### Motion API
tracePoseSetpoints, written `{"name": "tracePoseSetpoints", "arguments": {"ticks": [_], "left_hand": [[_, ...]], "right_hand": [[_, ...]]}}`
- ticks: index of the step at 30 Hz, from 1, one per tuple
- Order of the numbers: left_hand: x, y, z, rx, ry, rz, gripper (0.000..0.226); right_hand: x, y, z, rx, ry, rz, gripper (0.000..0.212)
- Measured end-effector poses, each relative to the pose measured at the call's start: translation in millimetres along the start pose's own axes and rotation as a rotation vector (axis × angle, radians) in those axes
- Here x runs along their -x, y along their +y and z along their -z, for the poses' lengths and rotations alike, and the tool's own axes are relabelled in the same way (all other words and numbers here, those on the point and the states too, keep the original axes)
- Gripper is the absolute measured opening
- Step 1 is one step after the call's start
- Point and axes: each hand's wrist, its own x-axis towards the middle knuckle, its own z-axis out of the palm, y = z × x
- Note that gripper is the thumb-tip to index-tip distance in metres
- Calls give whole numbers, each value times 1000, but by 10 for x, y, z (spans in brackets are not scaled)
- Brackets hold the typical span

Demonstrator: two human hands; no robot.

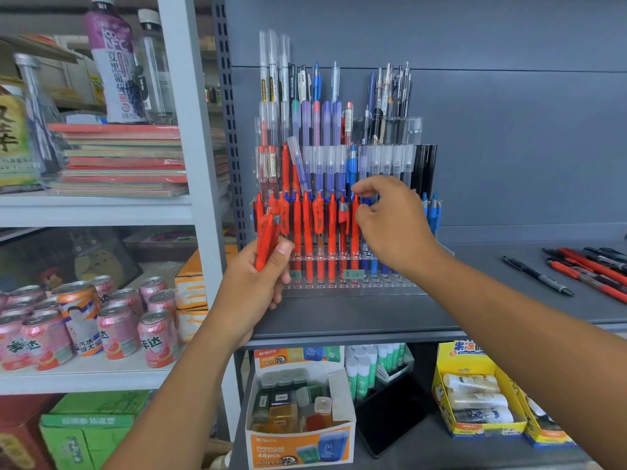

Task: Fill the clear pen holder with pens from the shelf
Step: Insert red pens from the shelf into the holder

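The clear tiered pen holder (353, 283) stands on the dark grey shelf (509, 300), its rows packed with upright pens. Red pens (307, 232) fill the left of the front row and blue pens (434, 212) the right. My left hand (258, 283) grips a small bunch of red pens (266, 242) just in front of the holder's left end. My right hand (390, 222) is at the middle of the front row. Its forefinger and thumb pinch the top of a red pen (355, 232) that stands in a slot.
Loose red and black pens (583, 269) lie on the shelf at the right, and a single black pen (537, 275) lies nearer. Stacked notebooks (125, 161), bottles and drink cans (115, 327) fill the white rack at the left. Boxes of stationery (300, 418) sit on the lower shelf.
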Motion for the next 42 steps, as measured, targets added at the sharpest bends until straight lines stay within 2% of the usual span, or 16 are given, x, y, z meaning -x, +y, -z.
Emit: {"name": "tracePoseSetpoints", "arguments": {"ticks": [10, 13, 16, 19, 23, 30, 36, 42], "left_hand": [[23, 1, -3, 11, -42, -9, 35], [27, 1, 1, 13, -57, -12, 38], [30, 1, 1, 10, -85, -17, 37], [33, 0, 4, -7, -109, -27, 37], [28, -1, 13, -13, -122, -34, 41], [13, -35, 28, -8, -52, -47, 52], [4, -39, 24, 35, -43, -34, 41], [-4, -16, 15, 62, 4, 14, 50]], "right_hand": [[183, -140, -53, 188, 14, 130, 30], [220, -210, -79, 81, -21, 168, 29], [258, -282, -161, -91, -181, 153, 29], [308, -338, -224, -193, -312, 144, 19], [325, -338, -263, -296, -335, 91, 13], [250, -367, -199, -432, -260, -47, 11], [140, -459, -62, -638, -31, -115, 14], [-16, -390, 97, -516, 136, -18, 19]]}}
